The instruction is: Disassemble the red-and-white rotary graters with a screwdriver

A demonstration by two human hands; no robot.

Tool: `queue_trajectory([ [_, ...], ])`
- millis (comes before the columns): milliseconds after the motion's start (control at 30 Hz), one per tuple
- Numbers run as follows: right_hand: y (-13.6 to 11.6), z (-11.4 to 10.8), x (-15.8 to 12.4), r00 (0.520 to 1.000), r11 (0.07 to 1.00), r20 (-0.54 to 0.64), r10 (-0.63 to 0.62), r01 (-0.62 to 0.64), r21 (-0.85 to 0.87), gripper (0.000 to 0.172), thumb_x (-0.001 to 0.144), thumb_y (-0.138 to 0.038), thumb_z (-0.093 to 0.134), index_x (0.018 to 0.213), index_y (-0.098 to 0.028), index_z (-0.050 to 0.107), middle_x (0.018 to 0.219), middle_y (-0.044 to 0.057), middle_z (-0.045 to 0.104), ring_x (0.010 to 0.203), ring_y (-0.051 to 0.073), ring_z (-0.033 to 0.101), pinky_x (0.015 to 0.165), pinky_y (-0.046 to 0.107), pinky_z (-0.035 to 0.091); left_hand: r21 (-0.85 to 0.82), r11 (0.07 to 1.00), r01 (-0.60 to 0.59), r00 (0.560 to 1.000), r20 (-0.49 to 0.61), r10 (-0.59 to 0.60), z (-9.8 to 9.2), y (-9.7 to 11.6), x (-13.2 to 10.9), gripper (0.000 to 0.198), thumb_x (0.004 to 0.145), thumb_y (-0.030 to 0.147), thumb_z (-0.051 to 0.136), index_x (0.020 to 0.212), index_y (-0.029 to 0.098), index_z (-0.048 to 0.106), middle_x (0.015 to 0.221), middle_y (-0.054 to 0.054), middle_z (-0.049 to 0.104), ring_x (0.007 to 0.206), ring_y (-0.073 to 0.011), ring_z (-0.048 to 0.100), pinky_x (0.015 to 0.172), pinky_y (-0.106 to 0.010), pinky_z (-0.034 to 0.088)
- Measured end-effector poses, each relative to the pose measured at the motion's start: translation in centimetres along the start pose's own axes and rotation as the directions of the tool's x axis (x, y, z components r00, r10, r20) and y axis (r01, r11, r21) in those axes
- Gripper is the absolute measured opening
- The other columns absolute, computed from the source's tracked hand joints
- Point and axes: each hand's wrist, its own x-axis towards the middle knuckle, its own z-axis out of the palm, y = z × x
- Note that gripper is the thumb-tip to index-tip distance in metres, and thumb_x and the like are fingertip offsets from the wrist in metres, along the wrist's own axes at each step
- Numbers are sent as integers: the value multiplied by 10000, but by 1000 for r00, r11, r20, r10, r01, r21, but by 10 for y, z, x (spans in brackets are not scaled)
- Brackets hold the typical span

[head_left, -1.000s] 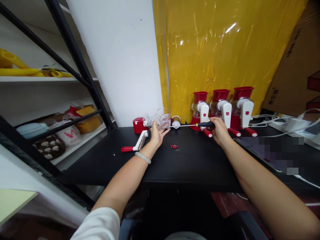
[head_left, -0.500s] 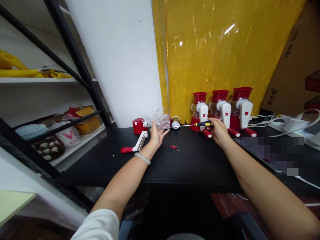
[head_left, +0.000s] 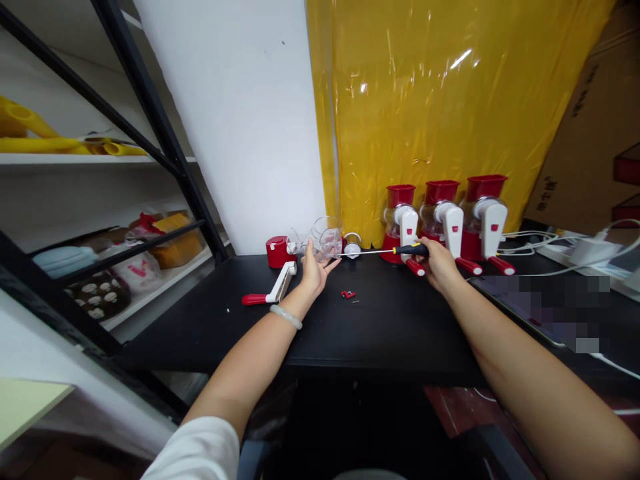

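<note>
My left hand (head_left: 316, 269) grips a clear plastic grater housing (head_left: 327, 238), thumb up along its near side. In my right hand (head_left: 436, 261) is a screwdriver (head_left: 411, 250) with a black and yellow handle. Its long shaft points left, and the tip meets or nearly meets the housing's right side; the exact contact is too small to tell. Left of the housing stands a red base (head_left: 278, 252). A white crank with a red handle (head_left: 256, 299) lies in front of it. Small red parts (head_left: 349, 294) and a tiny pin (head_left: 355, 302) lie nearer me.
Behind my right hand stand three red and white drum graters (head_left: 447, 220) in a row. A round white and metal part (head_left: 353, 247) sits by the yellow sheeting. A tablet (head_left: 520, 310) and white cables (head_left: 545, 240) lie at right. A black-framed shelf (head_left: 145, 93) rises at left.
Both hands keep their hold, with the screwdriver still against or near the housing. The screwdriver's handle looks slightly turned, with less yellow showing. The whole view has shifted slightly.
</note>
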Motion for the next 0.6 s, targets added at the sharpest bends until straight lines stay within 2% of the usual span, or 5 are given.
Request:
queue_trajectory([
  [100, -3, 1, -1, 997, 992, -11, 72, -70, 107, 206, 665, -358, 745, 785, -215, 657, 714, -1, 623, 585, 124, 571, 490, 246, 510, 7, 1000, -9, 1000, 9, 9, 0, 0, -1, 430, 942, 501, 606, 1278, 246, 521, 1150, -118, 721, 971, -222, 736, 913, -482, 597],
  [167, -4, 1, -1, 998, 989, 7, 64, -64, 135, 192, 683, -383, 722, 756, -225, 641, 757, 4, 645, 619, 136, 600, 504, 258, 530, 4, 1000, 0, 1000, 5, 0, 0, 0, -1, 461, 929, 511, 623, 1296, 260, 501, 1157, -113, 719, 978, -222, 736, 919, -484, 593],
  [367, -1, -2, 2, 990, 995, -104, 97, -98, -8, 552, 785, -758, 579, 677, -217, 591, 538, 2, 544, 433, 115, 474, 341, 237, 368, 11, 1000, 14, 1000, 7, -14, 1, -1, -4, 460, 931, 513, 623, 1297, 268, 491, 1157, -107, 718, 989, -225, 734, 913, -476, 598],
  [433, 0, -1, 2, 990, 996, -110, 90, -92, -14, 521, 753, -727, 673, 692, -217, 587, 527, -19, 527, 432, 101, 464, 337, 218, 361, 13, 1000, 13, 1000, 11, -13, 2, 0, -5, 443, 938, 508, 613, 1289, 263, 500, 1144, -107, 722, 995, -230, 732, 911, -476, 600],
  [600, 0, 4, 1, 995, 994, -51, 88, -84, 77, 408, 726, -562, 807, 749, -213, 596, 617, -29, 587, 494, 89, 521, 414, 203, 462, 3, 1000, -8, 1000, 12, 8, 2, 1, -4, 399, 953, 498, 590, 1259, 245, 545, 1131, -110, 731, 1034, -239, 726, 927, -485, 597],
])
